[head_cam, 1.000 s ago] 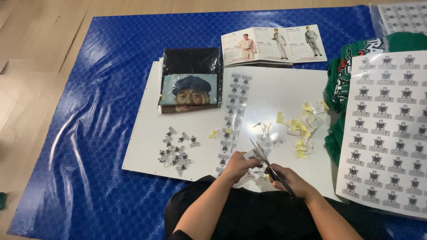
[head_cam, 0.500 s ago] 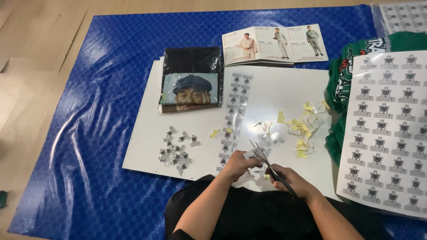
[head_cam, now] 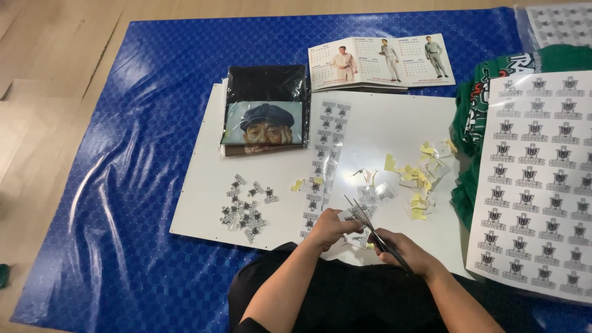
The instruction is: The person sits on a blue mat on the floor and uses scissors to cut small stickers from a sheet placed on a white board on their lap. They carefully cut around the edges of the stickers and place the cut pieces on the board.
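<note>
Scissors (head_cam: 370, 231) sit in the right hand (head_cam: 404, 250), blades parted and angled toward the far left, biting into a small printed sticker piece (head_cam: 345, 217) that the left hand (head_cam: 330, 228) pinches at the near edge of the white board (head_cam: 394, 123). Both hands are clenched, the right around the scissor handles, the left on the sticker piece. One white board lies on a blue mat (head_cam: 142, 154) spread over the floor. Near the board's left corner lies a cluster of cut-out stickers (head_cam: 243, 206), too small to count. One long strip of black-and-white stickers (head_cam: 324, 157) runs down the middle, with a scatter of yellow backing scraps (head_cam: 422, 179) toward the right. At the far left corner lies one black folded garment in clear wrap (head_cam: 265, 111), showing a portrait print. One open calendar booklet (head_cam: 379, 61) sits at the far edge. One large sticker sheet (head_cam: 542, 179) lies right, over a green garment (head_cam: 472, 123).
</note>
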